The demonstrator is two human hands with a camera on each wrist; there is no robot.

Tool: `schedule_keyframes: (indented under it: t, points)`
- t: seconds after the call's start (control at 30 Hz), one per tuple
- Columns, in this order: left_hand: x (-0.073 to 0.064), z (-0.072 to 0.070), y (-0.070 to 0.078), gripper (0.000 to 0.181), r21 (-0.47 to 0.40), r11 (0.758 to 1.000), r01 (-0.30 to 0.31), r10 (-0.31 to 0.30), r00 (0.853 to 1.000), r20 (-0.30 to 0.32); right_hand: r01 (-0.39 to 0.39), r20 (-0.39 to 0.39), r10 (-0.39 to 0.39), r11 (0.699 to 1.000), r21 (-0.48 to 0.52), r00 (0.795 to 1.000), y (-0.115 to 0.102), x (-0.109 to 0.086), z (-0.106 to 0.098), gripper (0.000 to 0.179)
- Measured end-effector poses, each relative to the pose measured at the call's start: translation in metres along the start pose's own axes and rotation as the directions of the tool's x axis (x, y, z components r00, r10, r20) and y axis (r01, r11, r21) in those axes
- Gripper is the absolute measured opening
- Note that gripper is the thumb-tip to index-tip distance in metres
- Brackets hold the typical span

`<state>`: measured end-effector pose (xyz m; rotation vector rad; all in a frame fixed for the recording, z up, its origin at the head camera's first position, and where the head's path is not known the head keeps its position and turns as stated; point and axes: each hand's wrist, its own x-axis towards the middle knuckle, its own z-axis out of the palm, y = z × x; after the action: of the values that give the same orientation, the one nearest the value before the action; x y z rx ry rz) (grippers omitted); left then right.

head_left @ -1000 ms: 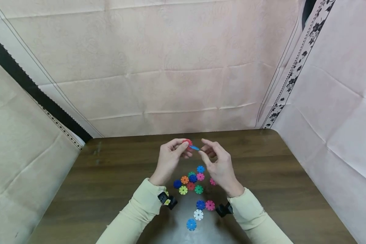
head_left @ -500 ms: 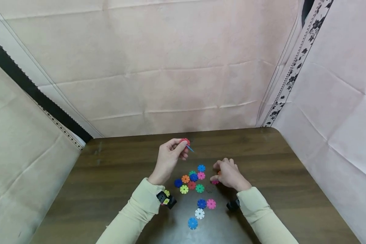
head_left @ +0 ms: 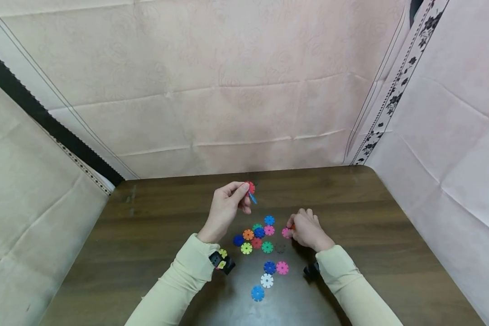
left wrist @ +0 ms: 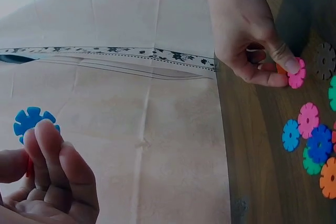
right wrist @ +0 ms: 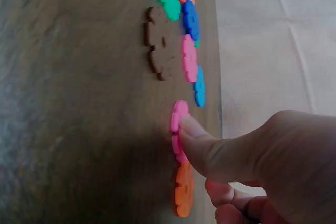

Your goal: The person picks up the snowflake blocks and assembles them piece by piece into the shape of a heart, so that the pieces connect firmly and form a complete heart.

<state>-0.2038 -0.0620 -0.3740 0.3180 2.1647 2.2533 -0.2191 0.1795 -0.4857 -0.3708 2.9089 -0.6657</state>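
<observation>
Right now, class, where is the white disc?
In the head view, the white disc lies low, just right of centre, between a dark blue disc above and a light blue disc below.

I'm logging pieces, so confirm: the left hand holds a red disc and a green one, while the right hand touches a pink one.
Not green: the left hand holds a red disc and a blue disc, as the left wrist view shows; the right hand touches a pink disc.

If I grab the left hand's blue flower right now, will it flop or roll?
Probably stiff: the blue flower sticks out at the left hand without drooping. Likely light: it looks thin in the head view. Its notched rim suggests it might bump along rather than roll smoothly.
</observation>
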Motion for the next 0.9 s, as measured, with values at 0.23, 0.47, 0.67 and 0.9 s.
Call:
schedule_keyframes:
  t: [0.23,0.47,0.67,0.9]
  points:
    - [-0.001,0.000,0.002,0.023,0.033,0.999,-0.010,0.009,1.000,0.018,0.025,-0.009,-0.025,1.000,-0.014,1.000,0.000,-0.001,-0.001,0.023]
    - [-0.002,-0.002,-0.003,0.020,0.066,0.998,0.008,-0.008,1.000,0.002,0.007,-0.025,-0.004,0.990,0.142,1.000,-0.005,-0.002,0.003,0.020]
    - [0.000,0.001,-0.003,0.026,0.037,0.999,0.013,-0.015,0.998,0.061,0.155,-0.211,-0.061,0.873,0.463,0.976,-0.026,-0.003,-0.022,0.008]
    - [0.000,0.002,0.000,0.023,0.050,0.998,0.031,-0.036,0.996,0.086,0.429,-0.448,-0.197,0.748,0.506,0.872,-0.064,-0.008,-0.056,0.015]
